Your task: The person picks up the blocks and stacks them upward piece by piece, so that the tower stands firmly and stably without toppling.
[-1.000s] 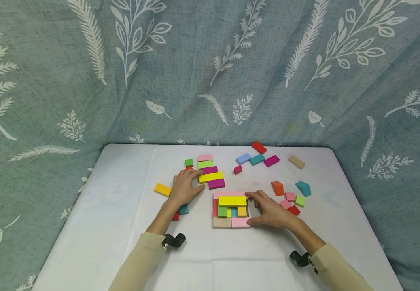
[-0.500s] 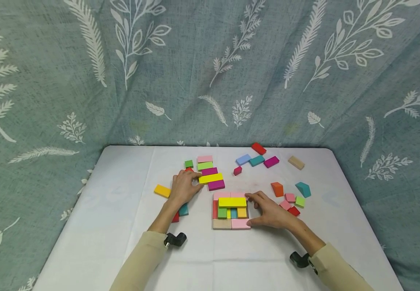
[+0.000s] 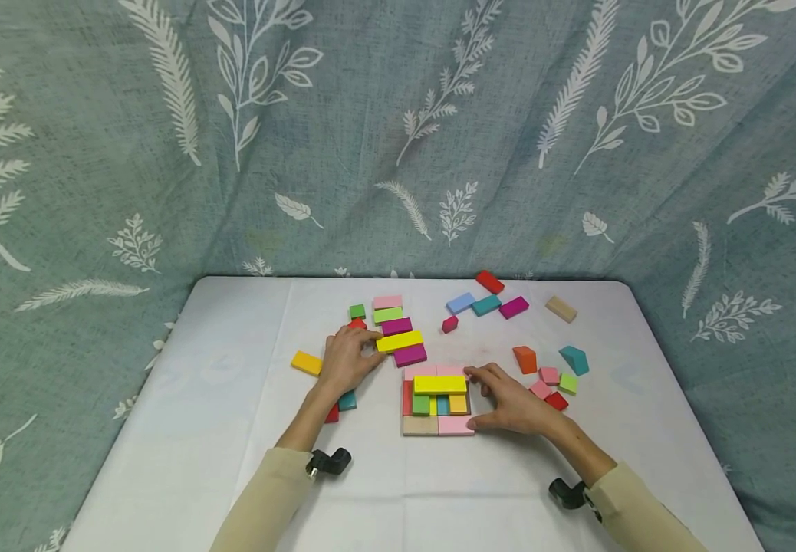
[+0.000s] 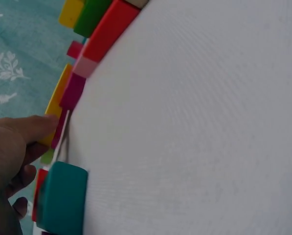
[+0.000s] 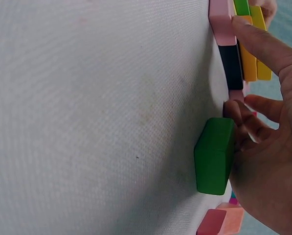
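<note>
In the head view my left hand point(image 3: 346, 360) pinches the left end of a long yellow block point(image 3: 400, 341), which lies across magenta blocks point(image 3: 410, 355). The left wrist view has a fingertip on that yellow block point(image 4: 57, 93). My right hand point(image 3: 511, 402) rests at the right side of a flat rectangular block build, topped by another yellow block point(image 3: 439, 385). Its thumb touches a pink block point(image 5: 223, 24) at the near corner; the index finger reaches the far corner. Beside the palm, a green block point(image 5: 214, 156) stands on the cloth, hidden from the head view.
Pink, lime and green blocks lie behind the left hand, and an orange-yellow block point(image 3: 307, 363) lies left of it. A teal block point(image 4: 65, 196) stands near that palm. Several loose blocks, including a teal wedge point(image 3: 573, 359), lie right. Further back is a red block point(image 3: 490, 281).
The left hand has shifted slightly toward the near side, and the yellow block in its fingers has tilted a little. The right hand and the block build have stayed in place.
</note>
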`<state>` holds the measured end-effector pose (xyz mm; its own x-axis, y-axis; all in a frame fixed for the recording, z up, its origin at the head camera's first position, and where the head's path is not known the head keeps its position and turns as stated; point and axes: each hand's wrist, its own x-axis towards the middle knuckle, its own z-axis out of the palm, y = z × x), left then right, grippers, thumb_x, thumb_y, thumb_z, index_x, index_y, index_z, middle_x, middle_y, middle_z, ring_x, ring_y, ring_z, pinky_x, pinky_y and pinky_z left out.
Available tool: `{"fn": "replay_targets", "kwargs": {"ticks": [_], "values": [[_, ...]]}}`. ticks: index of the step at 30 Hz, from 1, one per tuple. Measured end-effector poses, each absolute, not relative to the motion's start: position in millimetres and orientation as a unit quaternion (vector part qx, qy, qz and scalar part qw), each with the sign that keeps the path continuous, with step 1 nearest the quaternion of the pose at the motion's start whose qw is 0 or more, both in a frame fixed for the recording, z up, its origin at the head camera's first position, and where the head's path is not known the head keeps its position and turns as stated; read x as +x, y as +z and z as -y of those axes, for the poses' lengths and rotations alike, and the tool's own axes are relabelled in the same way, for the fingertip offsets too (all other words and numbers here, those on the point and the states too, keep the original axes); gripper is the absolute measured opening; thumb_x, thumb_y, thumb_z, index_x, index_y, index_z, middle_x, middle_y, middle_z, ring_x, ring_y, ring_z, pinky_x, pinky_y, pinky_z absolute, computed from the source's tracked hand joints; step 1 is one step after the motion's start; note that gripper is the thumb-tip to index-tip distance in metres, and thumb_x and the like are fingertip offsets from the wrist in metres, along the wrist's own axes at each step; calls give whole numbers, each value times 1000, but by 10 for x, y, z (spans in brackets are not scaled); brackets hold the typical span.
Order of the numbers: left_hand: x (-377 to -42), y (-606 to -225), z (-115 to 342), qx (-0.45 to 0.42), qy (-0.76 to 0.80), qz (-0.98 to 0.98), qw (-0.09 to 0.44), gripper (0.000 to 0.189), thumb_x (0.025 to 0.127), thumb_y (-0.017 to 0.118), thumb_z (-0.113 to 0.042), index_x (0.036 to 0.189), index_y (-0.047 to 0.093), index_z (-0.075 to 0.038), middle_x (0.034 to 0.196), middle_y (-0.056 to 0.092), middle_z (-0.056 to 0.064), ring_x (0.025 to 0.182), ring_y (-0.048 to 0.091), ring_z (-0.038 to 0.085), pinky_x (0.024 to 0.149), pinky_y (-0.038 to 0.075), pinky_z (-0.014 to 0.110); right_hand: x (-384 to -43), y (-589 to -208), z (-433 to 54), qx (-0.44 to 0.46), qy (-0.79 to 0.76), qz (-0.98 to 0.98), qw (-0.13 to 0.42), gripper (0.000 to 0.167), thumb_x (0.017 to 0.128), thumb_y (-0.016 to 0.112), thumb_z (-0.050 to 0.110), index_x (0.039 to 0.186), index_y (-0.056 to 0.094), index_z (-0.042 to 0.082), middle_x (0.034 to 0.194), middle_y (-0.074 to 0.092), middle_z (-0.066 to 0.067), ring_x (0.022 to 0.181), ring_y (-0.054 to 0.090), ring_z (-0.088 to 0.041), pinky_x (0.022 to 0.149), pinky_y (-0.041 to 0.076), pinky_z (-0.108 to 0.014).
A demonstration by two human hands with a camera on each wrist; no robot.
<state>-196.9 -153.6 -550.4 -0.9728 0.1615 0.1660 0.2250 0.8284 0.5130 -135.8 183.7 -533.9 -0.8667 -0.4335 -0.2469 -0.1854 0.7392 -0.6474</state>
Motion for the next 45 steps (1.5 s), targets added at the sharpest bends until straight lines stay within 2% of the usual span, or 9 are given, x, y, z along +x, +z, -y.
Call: {"fn": "replay_targets", "kwargs": {"ticks": [5,11,21,38,45], "values": [[-1888,-5377,1504,-125,-290,946,79,39,85,82,-37,119,75,-19,118,72,2,110,55,24,86,36,44,-1362,-5339,-1841,-173,-317,-912,195,96,70,91,42,152,44,26,131,50,2,106,48,-16,85,55,-29],[-1721,-5192,1370,-199,-324,918,114,36,82,85,-34,114,76,-20,111,74,-2,103,57,19,90,37,45,-1360,-5342,-1847,-176,-316,-912,195,96,70,91,43,152,44,25,130,50,2,106,48,-16,83,55,-27],[-1343,-5103,1173,-277,-297,910,88,40,79,86,-42,114,77,-26,107,74,-10,99,51,11,88,37,41,-1370,-5356,-1846,-177,-315,-912,191,97,70,91,42,152,43,23,129,50,1,105,48,-15,84,55,-28],[-1149,-5309,1150,-270,-245,925,107,39,75,86,-48,108,79,-28,101,69,-10,97,50,12,83,36,38,-1351,-5360,-1843,-173,-318,-912,191,97,69,92,40,152,44,24,129,50,1,103,48,-16,82,55,-26],[-1146,-5356,1138,-270,-238,926,115,41,76,85,-49,111,78,-29,100,69,-13,96,50,10,82,35,37,-1355,-5359,-1842,-178,-318,-912,187,96,70,92,40,151,44,23,130,50,1,104,48,-16,82,55,-27]]}}
